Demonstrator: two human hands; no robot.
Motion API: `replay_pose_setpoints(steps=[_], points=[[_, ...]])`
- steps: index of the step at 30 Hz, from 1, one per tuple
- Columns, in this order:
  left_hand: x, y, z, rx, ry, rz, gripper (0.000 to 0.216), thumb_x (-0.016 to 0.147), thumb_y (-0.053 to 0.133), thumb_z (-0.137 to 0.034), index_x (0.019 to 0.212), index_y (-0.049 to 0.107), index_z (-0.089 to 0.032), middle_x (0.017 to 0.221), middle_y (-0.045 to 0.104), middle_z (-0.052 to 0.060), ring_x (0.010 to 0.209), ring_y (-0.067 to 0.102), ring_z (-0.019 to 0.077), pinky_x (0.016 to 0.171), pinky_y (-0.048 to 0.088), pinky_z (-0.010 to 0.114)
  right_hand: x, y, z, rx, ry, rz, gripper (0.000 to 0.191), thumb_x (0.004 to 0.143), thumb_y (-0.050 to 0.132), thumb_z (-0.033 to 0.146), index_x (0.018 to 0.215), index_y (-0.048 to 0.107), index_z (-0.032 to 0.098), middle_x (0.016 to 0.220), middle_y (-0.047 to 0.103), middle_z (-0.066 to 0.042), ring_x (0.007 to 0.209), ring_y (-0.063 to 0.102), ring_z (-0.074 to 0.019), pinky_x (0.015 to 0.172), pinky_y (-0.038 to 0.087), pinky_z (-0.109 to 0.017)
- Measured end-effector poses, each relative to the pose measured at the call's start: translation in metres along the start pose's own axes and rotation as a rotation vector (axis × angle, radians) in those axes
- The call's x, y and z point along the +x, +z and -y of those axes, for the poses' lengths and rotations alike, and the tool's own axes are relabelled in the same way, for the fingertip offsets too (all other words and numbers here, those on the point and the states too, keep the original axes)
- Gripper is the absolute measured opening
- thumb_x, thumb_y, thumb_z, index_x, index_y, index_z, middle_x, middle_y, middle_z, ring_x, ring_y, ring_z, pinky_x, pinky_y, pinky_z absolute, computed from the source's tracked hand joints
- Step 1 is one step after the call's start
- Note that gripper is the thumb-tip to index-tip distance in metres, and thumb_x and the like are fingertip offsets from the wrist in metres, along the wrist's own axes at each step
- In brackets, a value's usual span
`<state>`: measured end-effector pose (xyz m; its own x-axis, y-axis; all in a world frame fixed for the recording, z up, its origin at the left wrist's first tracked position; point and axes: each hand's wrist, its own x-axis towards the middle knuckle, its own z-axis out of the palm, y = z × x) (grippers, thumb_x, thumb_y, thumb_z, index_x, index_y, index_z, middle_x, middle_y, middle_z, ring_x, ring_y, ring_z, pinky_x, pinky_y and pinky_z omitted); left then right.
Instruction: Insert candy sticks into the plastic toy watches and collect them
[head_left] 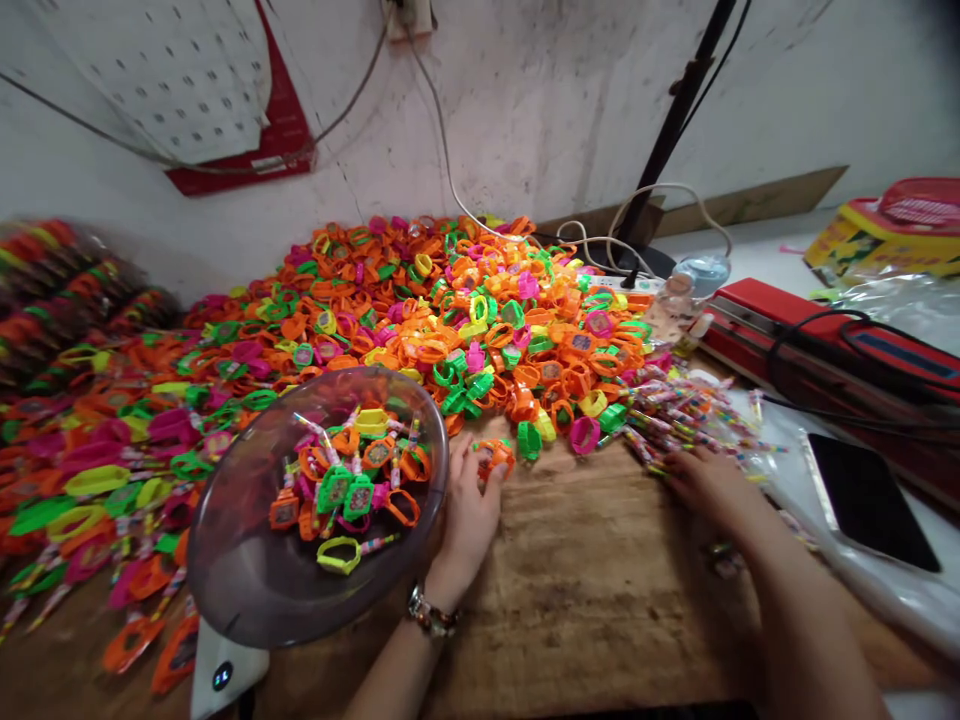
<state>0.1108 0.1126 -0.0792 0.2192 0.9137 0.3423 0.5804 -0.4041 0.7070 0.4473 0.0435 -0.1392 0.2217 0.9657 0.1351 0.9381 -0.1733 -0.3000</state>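
Observation:
My left hand (466,515), with a bead bracelet at the wrist, is closed around an orange plastic toy watch (495,457) at the front of a large heap of toy watches (420,300) in orange, green, pink and yellow. Right of it, my right hand (709,490) touches the near edge of a pile of thin striped sticks (686,405); its fingertips are dark and blurred, so their grip does not show. Beside my left hand, a clear purplish bowl (225,590) holds several toy watches, some with striped sticks attached.
Under the bowl is a white scale (232,670) with a lit display. On the right lie a black phone (870,500), plastic film and a red device (825,335) with cables. A dark pole (675,120) stands behind. Bagged watches (67,300) are stacked at left.

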Motion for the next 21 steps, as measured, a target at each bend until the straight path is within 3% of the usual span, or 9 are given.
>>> replay_pose_setpoints(steps=[4,6,8,10,12,14,16,19,21], points=[[0.004,-0.003,-0.008,-0.176,-0.060,0.003,0.013,0.087,0.057,-0.028,0.087,0.065,-0.019,0.133,0.052,0.013,0.131,0.039,0.0308,0.114,0.022,0.057,0.000,0.000,0.015,0.105,0.038,-0.048,0.009,0.074,0.061,0.026,0.072,0.061,0.017,0.075,0.062,-0.012,0.073,0.058,-0.0263,0.070,0.045,-0.039],[0.006,-0.004,-0.013,-0.303,-0.116,0.020,0.018,0.088,0.055,-0.033,0.084,0.066,-0.019,0.126,0.056,0.013,0.126,0.043,0.0297,0.114,0.023,0.055,0.000,-0.002,0.029,0.176,0.054,-0.064,0.014,0.077,0.060,0.032,0.073,0.060,0.018,0.073,0.062,-0.010,0.071,0.058,-0.0253,0.068,0.046,-0.039],[0.007,-0.007,-0.019,-0.400,-0.163,0.056,0.025,0.089,0.052,-0.039,0.084,0.066,-0.018,0.119,0.059,0.013,0.119,0.049,0.0277,0.111,0.029,0.051,-0.003,-0.007,0.052,0.244,0.070,-0.095,0.024,0.082,0.055,0.039,0.088,0.062,0.017,0.075,0.063,-0.008,0.068,0.058,-0.0227,0.064,0.047,-0.037],[0.008,-0.011,-0.024,-0.515,-0.220,0.128,0.029,0.088,0.053,-0.044,0.086,0.066,-0.018,0.112,0.063,0.012,0.113,0.055,0.0259,0.106,0.037,0.046,-0.007,-0.018,0.084,0.436,0.094,-0.142,0.040,0.089,0.049,0.046,0.115,0.056,0.016,0.079,0.063,-0.005,0.064,0.058,-0.0190,0.060,0.048,-0.033],[0.007,-0.015,-0.030,-0.637,-0.291,0.233,0.032,0.085,0.056,-0.048,0.087,0.066,-0.017,0.103,0.067,0.011,0.104,0.061,0.0246,0.097,0.046,0.042,-0.014,-0.033,0.121,0.950,0.134,-0.168,0.050,0.087,0.056,0.049,0.128,0.049,0.021,0.082,0.062,-0.002,0.064,0.059,-0.0168,0.057,0.050,-0.031],[0.005,-0.021,-0.037,-0.762,-0.380,0.344,0.036,0.082,0.060,-0.051,0.089,0.064,-0.016,0.095,0.069,0.011,0.091,0.066,0.0237,0.083,0.053,0.038,-0.021,-0.047,0.155,1.295,0.169,-0.106,0.046,0.081,0.068,0.045,0.121,0.058,0.026,0.085,0.064,-0.001,0.066,0.062,-0.0154,0.062,0.053,-0.031],[0.002,-0.025,-0.044,-0.880,-0.480,0.433,0.040,0.079,0.063,-0.054,0.089,0.060,-0.015,0.091,0.070,0.012,0.077,0.068,0.0223,0.068,0.055,0.034,-0.026,-0.058,0.178,1.498,0.191,0.025,0.039,0.075,0.076,0.040,0.110,0.066,0.026,0.088,0.069,-0.002,0.075,0.067,-0.0170,0.074,0.055,-0.034],[-0.001,-0.031,-0.051,-1.029,-0.621,0.485,0.042,0.073,0.072,-0.052,0.085,0.057,-0.015,0.087,0.071,0.009,0.069,0.067,0.0180,0.059,0.053,0.027,-0.031,-0.064,0.193,1.614,0.194,0.167,0.036,0.072,0.079,0.037,0.104,0.071,0.025,0.093,0.073,-0.005,0.086,0.069,-0.0205,0.085,0.054,-0.039],[-0.003,-0.032,-0.052,-1.092,-0.683,0.462,0.041,0.067,0.080,-0.046,0.084,0.059,-0.015,0.085,0.071,0.007,0.071,0.066,0.0149,0.060,0.051,0.023,-0.034,-0.064,0.196,1.604,0.175,0.151,0.031,0.073,0.078,0.038,0.101,0.072,0.025,0.092,0.073,-0.004,0.087,0.069,-0.0203,0.084,0.055,-0.038]])
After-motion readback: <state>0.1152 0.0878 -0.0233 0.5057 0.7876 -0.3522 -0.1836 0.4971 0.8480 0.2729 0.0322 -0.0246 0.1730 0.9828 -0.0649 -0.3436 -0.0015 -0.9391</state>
